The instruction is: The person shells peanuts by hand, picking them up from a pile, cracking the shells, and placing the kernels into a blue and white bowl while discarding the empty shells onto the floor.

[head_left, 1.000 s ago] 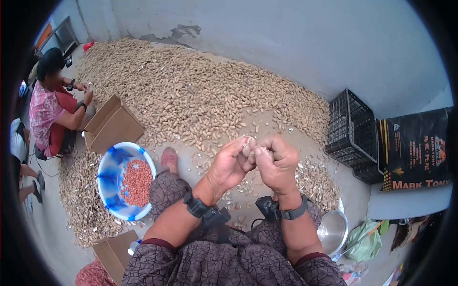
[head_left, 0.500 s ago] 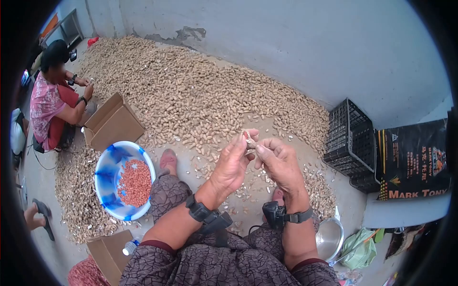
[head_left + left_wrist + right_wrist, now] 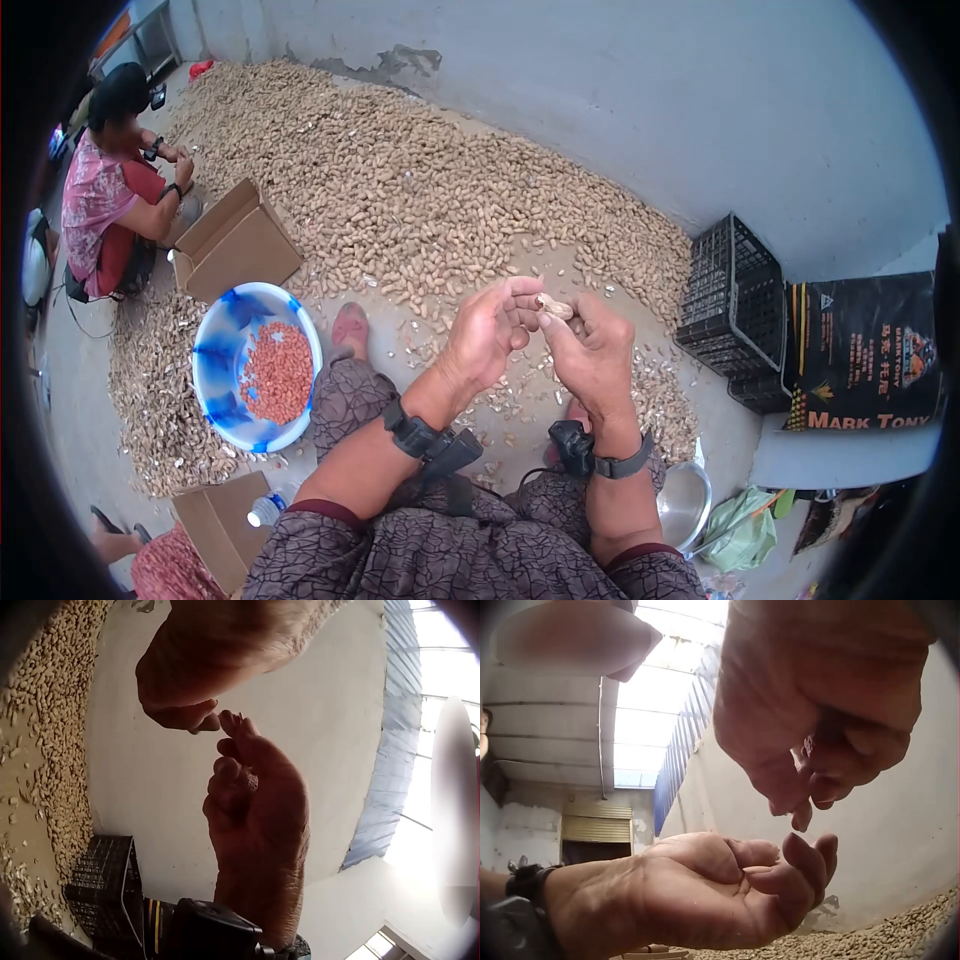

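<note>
In the head view a peanut (image 3: 556,308) is pinched between thumb and fingers of my right hand (image 3: 592,355), its pale shell broken open at the end toward the left. Beside it, my left hand (image 3: 488,335) is held palm up with loosely bent fingers, their tips close to the peanut. The right wrist view has the left hand (image 3: 705,892) below, nothing visible in its palm, and the right hand (image 3: 821,697) above, fingertips pointing down. A blue and white basin (image 3: 215,385) with red shelled peanuts (image 3: 277,375) stands left of my knee.
A big heap of unshelled peanuts (image 3: 400,190) lies along the wall. Empty shells (image 3: 165,400) pile up at the left. A cardboard box (image 3: 240,245), black crate (image 3: 735,295), printed black sack (image 3: 860,350) and metal bowl (image 3: 685,505) surround me. Another person (image 3: 115,200) squats at far left.
My hands have moved slightly apart. The peanut, earlier between both hands with red showing at its opening, is now in the right hand alone. The left fingers have loosened.
</note>
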`<state>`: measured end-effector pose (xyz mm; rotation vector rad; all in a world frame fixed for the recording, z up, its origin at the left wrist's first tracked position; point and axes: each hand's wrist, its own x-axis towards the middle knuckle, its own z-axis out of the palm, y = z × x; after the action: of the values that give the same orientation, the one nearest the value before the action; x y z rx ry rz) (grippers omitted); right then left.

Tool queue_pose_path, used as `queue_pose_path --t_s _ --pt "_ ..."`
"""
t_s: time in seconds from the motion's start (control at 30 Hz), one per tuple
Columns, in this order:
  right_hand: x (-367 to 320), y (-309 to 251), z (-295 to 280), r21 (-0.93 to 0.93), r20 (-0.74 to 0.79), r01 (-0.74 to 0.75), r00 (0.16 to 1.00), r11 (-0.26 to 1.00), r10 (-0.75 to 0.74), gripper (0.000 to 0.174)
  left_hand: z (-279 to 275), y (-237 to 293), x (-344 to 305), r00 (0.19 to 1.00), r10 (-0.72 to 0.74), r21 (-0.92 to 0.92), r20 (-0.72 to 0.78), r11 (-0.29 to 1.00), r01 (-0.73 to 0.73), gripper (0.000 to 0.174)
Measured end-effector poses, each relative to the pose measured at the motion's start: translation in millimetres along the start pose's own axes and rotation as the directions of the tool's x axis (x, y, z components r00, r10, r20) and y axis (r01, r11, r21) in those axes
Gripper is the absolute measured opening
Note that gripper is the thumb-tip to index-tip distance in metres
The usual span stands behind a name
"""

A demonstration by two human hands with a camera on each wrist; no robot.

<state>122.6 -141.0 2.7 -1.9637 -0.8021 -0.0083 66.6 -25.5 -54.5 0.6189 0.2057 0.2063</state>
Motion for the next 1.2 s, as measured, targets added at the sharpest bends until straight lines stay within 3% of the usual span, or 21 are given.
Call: queue_pose_path --t_s 0.07,0.17,0.3,0.4,0.6,0.67,0.7,0.77,0.93,1.0,1.03,1.07,1.1,1.13,1.2 --pt "-1.8 0.9 -3.8 -0.199 0.058 0.110 0.993 0.974 -0.100 0.014 -2.5 -0.8 0.9 1.000 0.017 0.031 0.001 0.999 -0.017 0.035" --pt "-0.9 -1.1 -7.8 -0.215 0.091 0.038 0.996 0.976 -0.019 0.014 2.0 2.8 -3.8 1.000 -0.001 0.075 0.021 0.997 -0.001 0.033" --pt "0.9 1.7 -15.7 -0.190 0.110 0.031 0.994 0.981 -0.011 0.015 8.3 4.3 -8.1 0.994 -0.018 0.057 0.107 0.998 0.012 0.027" --pt "0.0 3.9 -15.1 -0.209 0.134 0.046 0.991 0.977 -0.018 0.016 5.7 5.5 -7.9 0.996 -0.039 0.137 0.077 0.990 0.029 0.024" --pt "1.7 2.0 -23.3 -0.070 0.302 -0.048 0.951 0.996 0.067 0.015 -1.9 10.7 -8.0 0.991 -0.055 0.284 0.119 0.959 0.019 0.026" --pt "3.0 5.5 -16.1 0.197 0.291 -0.128 0.954 0.972 0.067 0.016 5.2 13.6 -11.0 0.987 -0.056 0.189 0.152 0.982 0.026 0.027" --pt "3.2 3.6 -15.9 0.197 0.290 -0.127 0.955 0.972 0.066 0.016 7.9 15.2 -12.2 0.982 -0.051 0.095 0.184 0.995 0.034 0.028" --pt "4.1 -1.0 -16.7 0.246 0.361 -0.272 0.916 0.931 0.172 0.018 5.8 13.3 -12.5 0.979 -0.030 0.094 0.201 0.996 0.011 0.029" --pt "3.6 7.2 -15.7 0.217 0.384 -0.259 0.909 0.941 0.162 0.017 10.2 12.7 -17.4 0.973 0.036 0.159 0.226 0.985 -0.073 0.028" --pt "1.8 10.8 -13.3 0.192 0.387 -0.223 0.912 0.956 0.135 0.016 14.0 15.4 -18.6 0.988 0.120 0.382 0.100 0.912 -0.149 0.025" --pt "0.2 11.0 -11.0 0.173 0.285 -0.119 0.956 0.978 0.066 0.015 16.5 16.4 -19.2 0.988 0.120 0.383 0.100 0.912 -0.149 0.025" --pt "-0.6 11.1 -9.8 0.143 0.181 -0.017 0.983 0.990 -0.009 0.014 19.2 17.1 -19.7 0.968 0.224 0.517 0.114 0.819 -0.250 0.019" --pt "-0.5 11.4 -9.7 0.143 0.182 -0.018 0.983 0.990 -0.009 0.014 20.2 17.4 -19.9 0.936 0.322 0.635 0.142 0.696 -0.336 0.015" --pt "-0.5 12.1 -10.2 0.170 0.198 -0.033 0.980 0.985 -0.001 0.013 19.2 16.9 -19.7 0.937 0.320 0.635 0.141 0.697 -0.333 0.015" --pt "-0.3 10.3 -13.1 0.196 0.213 -0.053 0.977 0.979 0.010 0.012 16.6 15.4 -18.9 0.904 0.377 0.722 0.199 0.568 -0.396 0.013"
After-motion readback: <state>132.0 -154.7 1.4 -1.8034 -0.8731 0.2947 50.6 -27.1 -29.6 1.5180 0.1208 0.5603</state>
